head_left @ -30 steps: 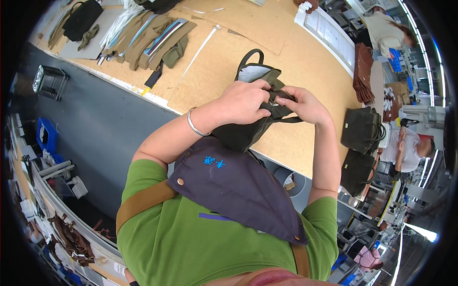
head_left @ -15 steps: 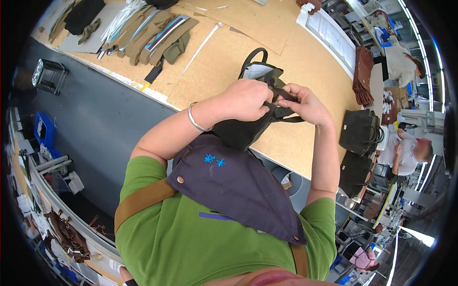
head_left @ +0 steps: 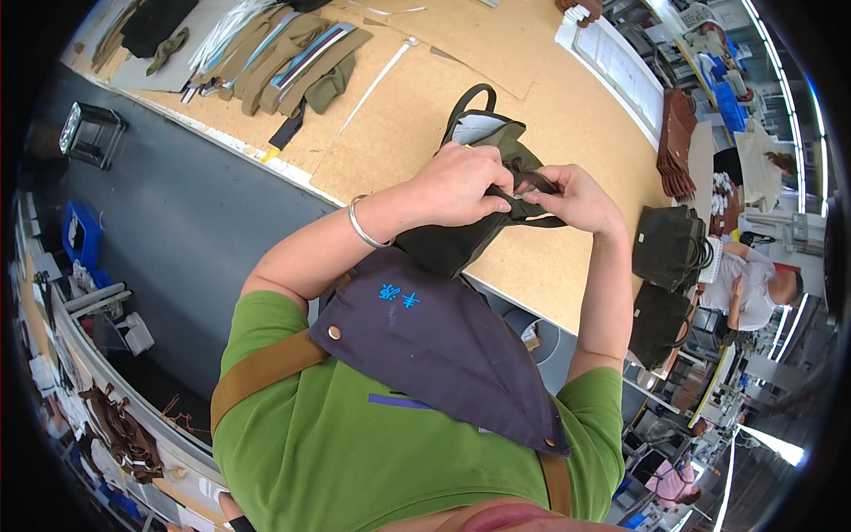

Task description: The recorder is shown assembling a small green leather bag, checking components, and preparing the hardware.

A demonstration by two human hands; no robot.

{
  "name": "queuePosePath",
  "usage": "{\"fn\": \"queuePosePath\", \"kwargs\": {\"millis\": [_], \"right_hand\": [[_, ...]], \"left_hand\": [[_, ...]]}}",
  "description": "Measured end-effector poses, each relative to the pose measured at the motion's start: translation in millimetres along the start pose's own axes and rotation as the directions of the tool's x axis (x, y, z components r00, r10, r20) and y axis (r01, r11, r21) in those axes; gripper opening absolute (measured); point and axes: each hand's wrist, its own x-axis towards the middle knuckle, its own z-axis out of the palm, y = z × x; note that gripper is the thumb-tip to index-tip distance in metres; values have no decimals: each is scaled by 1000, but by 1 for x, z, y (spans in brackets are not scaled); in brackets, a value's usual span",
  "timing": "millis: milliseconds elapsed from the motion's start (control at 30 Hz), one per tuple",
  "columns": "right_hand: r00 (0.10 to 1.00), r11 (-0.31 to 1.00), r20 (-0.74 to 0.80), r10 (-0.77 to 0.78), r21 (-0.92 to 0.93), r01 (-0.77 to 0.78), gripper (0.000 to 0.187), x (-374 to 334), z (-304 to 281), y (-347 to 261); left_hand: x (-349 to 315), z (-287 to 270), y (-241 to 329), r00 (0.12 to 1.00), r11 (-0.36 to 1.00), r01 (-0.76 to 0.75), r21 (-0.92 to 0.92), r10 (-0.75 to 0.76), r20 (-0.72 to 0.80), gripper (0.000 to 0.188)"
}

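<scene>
A dark handbag [head_left: 448, 244] leans against my apron at the table's edge, tilted, with its mouth facing away and a pale lining showing inside. One looped handle stands up at its far side; another strap sticks out to the right under my right hand. My left hand [head_left: 463, 184], with a silver bangle on the wrist, is closed with thumb and fingers on the bag's top edge. Close beside it, my right hand [head_left: 576, 202] pinches the same top edge, where a dark strip curls between the two hands. The exact spot under the fingertips is partly hidden.
The wooden worktable [head_left: 523, 284] bears brown and striped strips [head_left: 297, 66] at the far left. To the right are a framed sheet [head_left: 612, 62], stacked brown pieces [head_left: 676, 146] and dark handbags [head_left: 663, 246]. A stool [head_left: 93, 133] stands left; a co-worker [head_left: 745, 284] is at right.
My left thumb has shifted slightly right along the bag's edge, and my fingers have opened up its top a little more. The bag stays in nearly the same place.
</scene>
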Motion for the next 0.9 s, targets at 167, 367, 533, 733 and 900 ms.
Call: {"fn": "queuePosePath", "kwargs": {"millis": [167,367,533,733,900], "right_hand": [[998,996,34,-55,73,52,9,2,0,3],[994,995,34,-101,17,100,8,2,0,0],[990,989,36,-139,49,138,8,0,2,0],[988,988,15,-151,23,151,7,1,3,1],[988,987,8,-155,47,154,7,1,5,0]], "left_hand": [[-1,2,-1,999,1000,-6,3,6,-37,17],[0,7,-4,998,1000,-14,-6,13,-67,15],[-1,8,-3,996,1000,-17,-25,14,-93,15],[0,8,-2,996,998,14,-55,-19,-90,16],[-1,10,-4,996,998,36,-56,-40,-78,14]]}}
